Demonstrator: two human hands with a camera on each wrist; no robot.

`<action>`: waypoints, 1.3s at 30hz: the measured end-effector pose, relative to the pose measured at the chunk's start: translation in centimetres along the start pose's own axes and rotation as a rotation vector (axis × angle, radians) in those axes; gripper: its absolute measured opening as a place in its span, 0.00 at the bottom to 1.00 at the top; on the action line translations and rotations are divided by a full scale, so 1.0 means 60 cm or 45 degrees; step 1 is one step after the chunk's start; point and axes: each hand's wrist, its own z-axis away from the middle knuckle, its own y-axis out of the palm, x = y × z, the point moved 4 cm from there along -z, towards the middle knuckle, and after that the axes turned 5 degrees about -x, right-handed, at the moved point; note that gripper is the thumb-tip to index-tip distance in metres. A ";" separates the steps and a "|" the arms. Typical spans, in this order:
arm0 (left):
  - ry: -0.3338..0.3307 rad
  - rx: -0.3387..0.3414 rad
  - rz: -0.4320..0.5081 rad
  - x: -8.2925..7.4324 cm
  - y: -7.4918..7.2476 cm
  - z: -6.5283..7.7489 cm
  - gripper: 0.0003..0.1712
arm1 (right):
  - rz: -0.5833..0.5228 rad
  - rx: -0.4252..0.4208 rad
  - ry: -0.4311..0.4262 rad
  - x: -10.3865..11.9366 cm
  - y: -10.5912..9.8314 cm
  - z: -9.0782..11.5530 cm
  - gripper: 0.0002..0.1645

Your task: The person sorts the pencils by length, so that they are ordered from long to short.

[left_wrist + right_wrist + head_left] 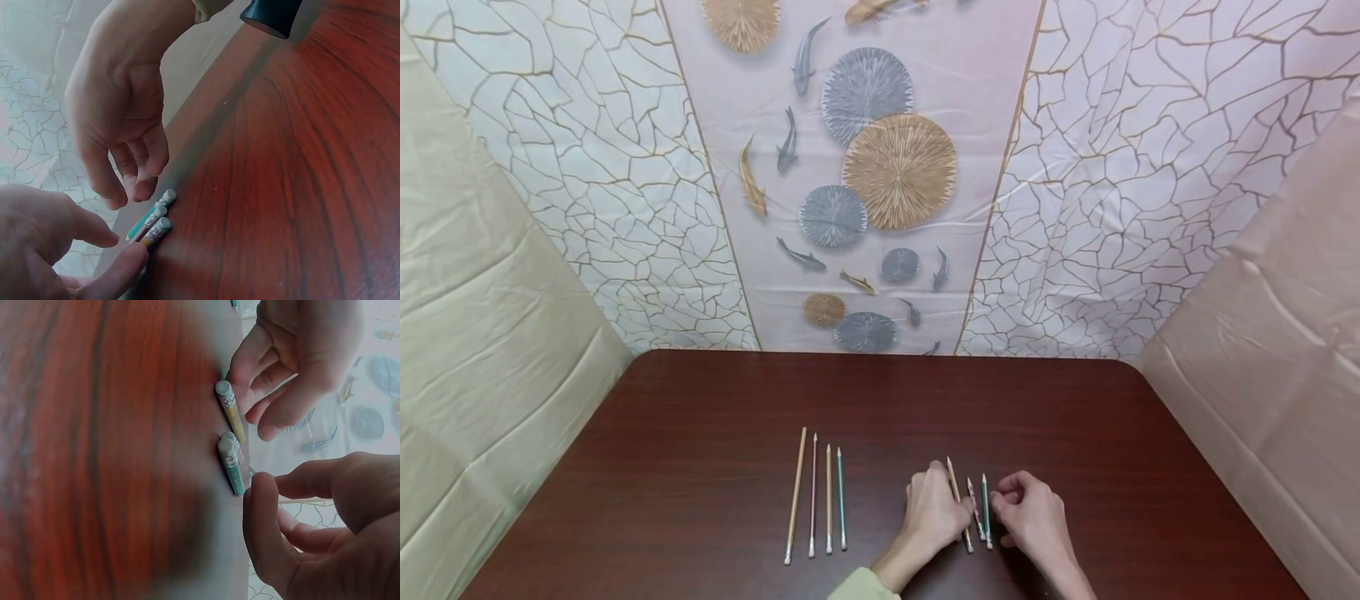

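Note:
Three short pencils with white erasers lie side by side on the dark red-brown table, points away from the person. The plain wood pencil (952, 477) is leftmost, a pink-and-white patterned pencil (975, 504) is in the middle and a green pencil (986, 504) is on the right. My left hand (936, 504) is at the plain wood pencil, a fingertip right beside its eraser end in the left wrist view. Just right of the green pencil, my right hand (1037, 512) hovers with loosely bent fingers and nothing in them. In the right wrist view the green pencil's eraser end (234, 478) overlaps the patterned one.
Left of the hands, several longer pencils stand in a spaced row: a long wood one (796, 496), a dark red one (813, 500), another wood one (828, 500) and a teal one (842, 500). Patterned cloth (865, 275) hangs behind the table (700, 400).

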 end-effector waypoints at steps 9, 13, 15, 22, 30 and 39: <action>0.005 0.003 -0.035 0.003 0.005 0.002 0.20 | -0.002 0.019 -0.003 -0.004 0.011 0.000 0.12; 0.021 0.008 -0.069 0.001 0.005 0.002 0.21 | 0.010 0.022 -0.027 -0.003 0.014 0.000 0.12; 0.027 0.005 -0.077 0.000 0.005 0.001 0.21 | 0.015 0.022 -0.033 -0.002 0.015 0.001 0.12; 0.018 0.020 -0.062 0.001 0.008 -0.001 0.22 | 0.022 0.031 -0.036 0.000 0.016 0.001 0.11; 0.007 0.004 -0.069 0.001 0.012 -0.003 0.22 | 0.138 0.011 -0.086 0.005 0.017 0.000 0.10; 0.041 -0.018 -0.115 -0.001 0.016 -0.004 0.19 | 0.279 0.000 -0.161 0.007 0.019 -0.005 0.11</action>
